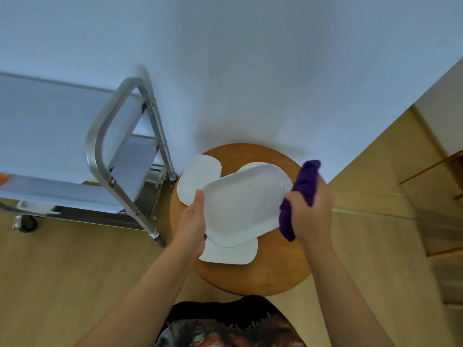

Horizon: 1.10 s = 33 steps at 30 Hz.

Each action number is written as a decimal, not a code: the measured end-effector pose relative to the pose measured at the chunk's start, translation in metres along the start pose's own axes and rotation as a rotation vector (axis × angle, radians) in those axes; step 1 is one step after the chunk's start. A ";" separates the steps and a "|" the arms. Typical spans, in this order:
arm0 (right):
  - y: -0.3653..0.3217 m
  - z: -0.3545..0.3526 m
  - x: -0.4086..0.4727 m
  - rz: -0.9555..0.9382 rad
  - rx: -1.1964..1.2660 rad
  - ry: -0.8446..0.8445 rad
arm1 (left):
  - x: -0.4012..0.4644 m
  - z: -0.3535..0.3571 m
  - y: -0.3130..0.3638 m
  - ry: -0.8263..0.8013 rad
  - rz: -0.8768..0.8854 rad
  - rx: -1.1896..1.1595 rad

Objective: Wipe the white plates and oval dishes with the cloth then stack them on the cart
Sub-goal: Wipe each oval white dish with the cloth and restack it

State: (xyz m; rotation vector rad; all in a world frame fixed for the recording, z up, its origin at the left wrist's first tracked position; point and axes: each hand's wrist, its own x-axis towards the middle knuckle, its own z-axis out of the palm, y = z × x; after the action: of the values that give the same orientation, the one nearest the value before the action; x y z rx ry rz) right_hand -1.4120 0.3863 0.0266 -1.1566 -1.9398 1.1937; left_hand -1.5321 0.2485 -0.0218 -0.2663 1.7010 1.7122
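Wooden flooring (62,284) surrounds a round wooden table (275,266), which stands directly ahead of me against a white wall (250,71).

1. Nearest to me on the table lies a white dish (229,254), partly covered by the item I hold above it.
2. My left hand (191,221) grasps a white oval dish (244,204) by its left edge — thumb on the upper rim, fingers curled underneath. This dish is raised and tilted over the table.
3. My right hand (312,214) is clenched around a purple cloth (299,196), bunched into a roll. The cloth touches the right edge of the held dish.
4. Farther back, on the left part of the table, rests another white plate (194,176). A sliver of one more white piece (246,167) shows behind the held dish; its shape cannot be determined.
5. To the left of the table stands a metal cart (100,156) on casters — its tubular handle faces the table, and its upper shelves carry no dishes in the visible area.
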 end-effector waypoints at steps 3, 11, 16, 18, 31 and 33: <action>0.008 0.019 0.002 -0.019 -0.674 -0.199 | -0.012 0.012 0.000 -0.074 0.097 0.052; -0.013 0.055 -0.004 -0.058 -0.632 -0.212 | -0.022 0.021 -0.005 -0.115 0.181 0.052; -0.036 0.076 -0.043 -0.424 -0.637 -0.319 | -0.023 0.019 0.011 -0.197 0.153 -0.069; -0.037 0.075 -0.046 -0.449 -0.581 -0.379 | -0.023 0.013 0.013 -0.203 0.124 -0.128; -0.026 0.024 -0.041 -0.789 -0.602 -0.727 | -0.025 0.006 0.041 -0.100 0.022 -0.176; -0.021 0.013 -0.038 -0.798 -0.627 -0.754 | -0.027 0.010 0.043 -0.103 0.036 -0.069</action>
State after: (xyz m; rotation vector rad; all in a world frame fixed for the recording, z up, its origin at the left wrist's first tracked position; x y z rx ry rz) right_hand -1.4130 0.3427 0.0389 -0.0178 -3.0491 0.5980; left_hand -1.5345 0.2539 0.0294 -0.1768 1.5829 1.7823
